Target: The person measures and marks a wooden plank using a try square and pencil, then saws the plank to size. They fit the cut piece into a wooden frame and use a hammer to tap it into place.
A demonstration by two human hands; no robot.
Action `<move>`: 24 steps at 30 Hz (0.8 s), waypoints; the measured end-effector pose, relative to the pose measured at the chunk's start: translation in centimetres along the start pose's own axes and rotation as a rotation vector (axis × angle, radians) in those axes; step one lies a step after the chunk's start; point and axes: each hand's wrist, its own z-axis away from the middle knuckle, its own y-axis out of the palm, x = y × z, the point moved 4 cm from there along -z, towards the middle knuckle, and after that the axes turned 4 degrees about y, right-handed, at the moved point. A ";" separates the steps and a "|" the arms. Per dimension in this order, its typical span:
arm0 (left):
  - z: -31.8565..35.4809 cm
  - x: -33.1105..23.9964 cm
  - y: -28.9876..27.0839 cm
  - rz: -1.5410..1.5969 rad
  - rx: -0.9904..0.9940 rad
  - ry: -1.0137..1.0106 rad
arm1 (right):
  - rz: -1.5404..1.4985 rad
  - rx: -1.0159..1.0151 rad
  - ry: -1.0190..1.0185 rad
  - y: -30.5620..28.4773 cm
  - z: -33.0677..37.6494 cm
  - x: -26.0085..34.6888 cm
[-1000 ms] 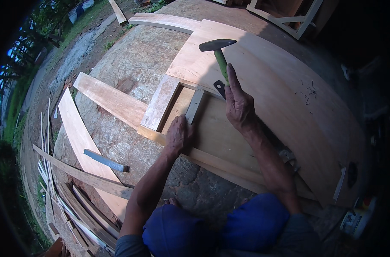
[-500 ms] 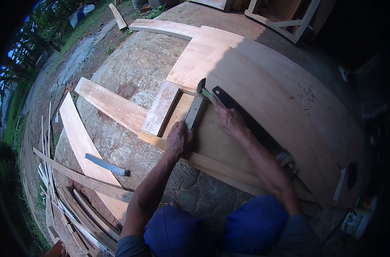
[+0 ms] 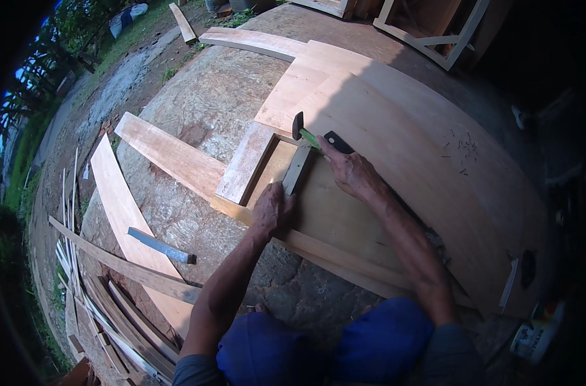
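My right hand (image 3: 356,175) is closed around the green handle of a hammer (image 3: 298,126). The dark hammer head is just beyond the far end of a short wooden strip (image 3: 297,168). My left hand (image 3: 270,207) grips the near end of that strip, its fingers wrapped over it. The strip lies across a shallow wooden frame with a panel (image 3: 334,215), alongside a wider pale board (image 3: 244,164). Partly hidden by my right hand and forearm, a black-bladed handsaw (image 3: 338,143) rests on a large plywood sheet (image 3: 396,128).
Several nails (image 3: 463,148) are scattered on the plywood at right. A blue-grey bar (image 3: 161,246) lies over a long board (image 3: 116,186) at left, near a pile of wooden strips (image 3: 129,309). A white tub (image 3: 534,338) stands at lower right, and a wooden frame (image 3: 428,38) at the back.
My right hand and the hammer have lifted a little from the strip, and the forearm now covers more of the saw. My left hand keeps its grip. The view has shifted slightly.
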 end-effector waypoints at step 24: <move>0.1 -1.3 0.0 -0.115 -0.055 0.081 | -0.319 -0.375 -0.105 -1.4 1.8 0.7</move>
